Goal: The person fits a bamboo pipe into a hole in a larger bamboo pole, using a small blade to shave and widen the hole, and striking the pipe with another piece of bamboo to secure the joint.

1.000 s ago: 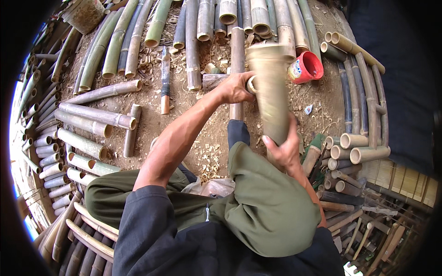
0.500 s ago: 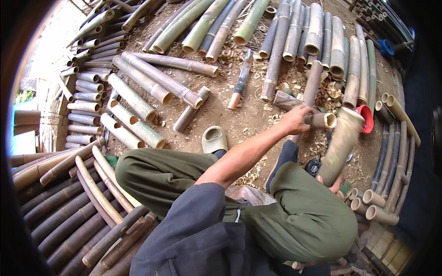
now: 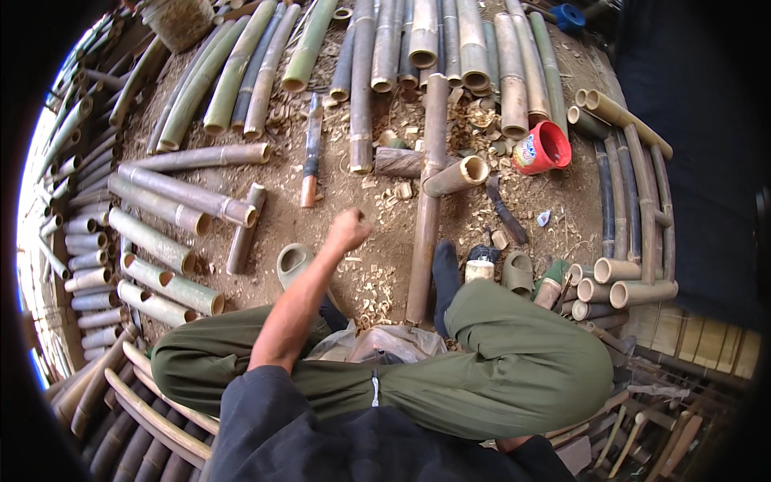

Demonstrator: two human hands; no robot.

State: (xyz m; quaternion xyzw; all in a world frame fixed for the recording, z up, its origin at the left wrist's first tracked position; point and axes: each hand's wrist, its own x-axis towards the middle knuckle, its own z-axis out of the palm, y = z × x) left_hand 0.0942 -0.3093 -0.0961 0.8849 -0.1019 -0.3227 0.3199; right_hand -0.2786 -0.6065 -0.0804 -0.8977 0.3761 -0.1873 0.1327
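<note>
My left hand (image 3: 349, 230) is held over the dirt floor in front of my left foot, its fingers curled closed with nothing visible in them. Just beyond it lies a long-bladed knife (image 3: 312, 153) with a brown handle and black wrapping. To its right a long bamboo pole (image 3: 424, 241) rests across a dark wood block (image 3: 393, 163). A short bamboo tube (image 3: 456, 176) lies against that pole, its hollow end facing right. My right hand is out of sight; only a bit of right forearm (image 3: 512, 443) shows at the lower edge.
Rows of bamboo poles (image 3: 305, 48) lie along the far side, with more stacked left and right. A red tub (image 3: 543, 149) stands at the right. Near it lies a dark curved piece (image 3: 506, 210). Wood chips cover the ground. A sandal (image 3: 518, 271) is by my right knee.
My left hand has let go of the short bamboo tube and moved left. The thick bamboo tube my right hand held is gone from there, and that hand has left view. The view has shifted right.
</note>
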